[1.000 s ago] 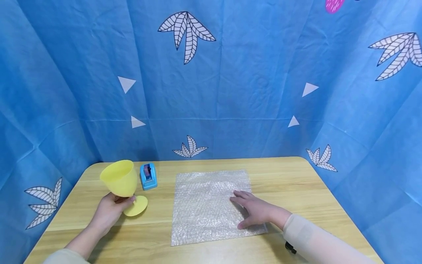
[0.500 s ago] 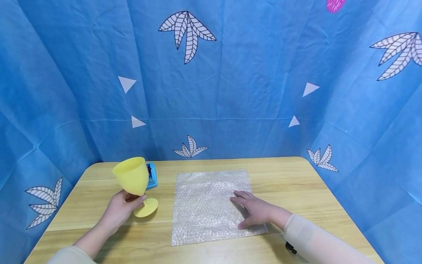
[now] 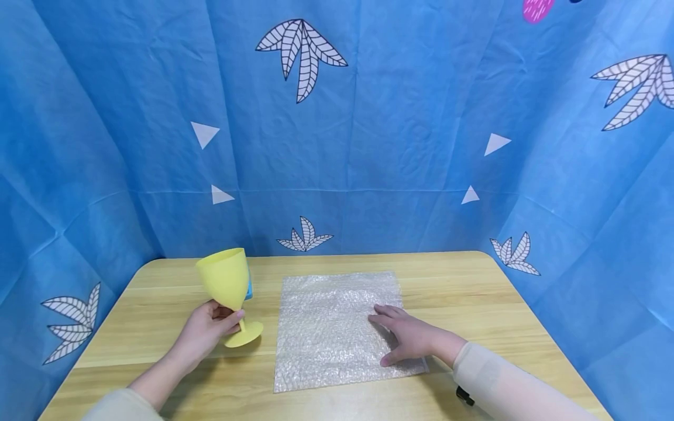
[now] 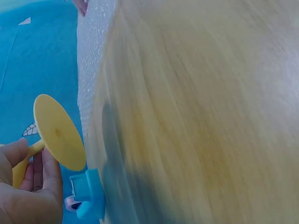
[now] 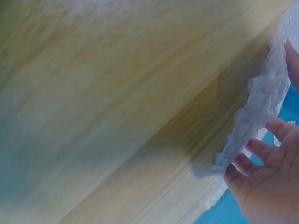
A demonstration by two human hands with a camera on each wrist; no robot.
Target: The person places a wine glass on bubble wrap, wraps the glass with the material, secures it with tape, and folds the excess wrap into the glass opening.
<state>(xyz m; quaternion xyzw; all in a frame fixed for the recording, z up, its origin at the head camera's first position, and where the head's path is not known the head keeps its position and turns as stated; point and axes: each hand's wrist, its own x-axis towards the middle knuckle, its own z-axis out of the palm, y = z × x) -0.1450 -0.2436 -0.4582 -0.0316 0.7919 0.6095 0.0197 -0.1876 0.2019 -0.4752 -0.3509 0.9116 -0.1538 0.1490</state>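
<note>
Head view gave me the wrap (image 3: pixel 326 345) spread on the counter (image 3: pixel 463 292), and I placed everything by it. Near the wrap's left edge, the left hand (image 3: pixel 207 328) pinched the yellow goblet (image 3: pixel 226 283) by its stem, between thumb and fingers, the cup leaning left. Through the left wrist camera I saw the goblet's round foot (image 4: pixel 60 133) raised off the counter. At the wrap's right side, the right hand (image 3: pixel 405 336) gripped nothing: its fingers were spread, and on my right wrist feed their tips touched the wrap. Left of the wrap I also had a blue tape dispenser (image 4: pixel 96 196), mostly hidden behind the goblet in the head view. Beyond the wrap, past the counter's far edge, hung a blue curtain (image 3: pixel 411 117) printed with white leaves and triangles.
</note>
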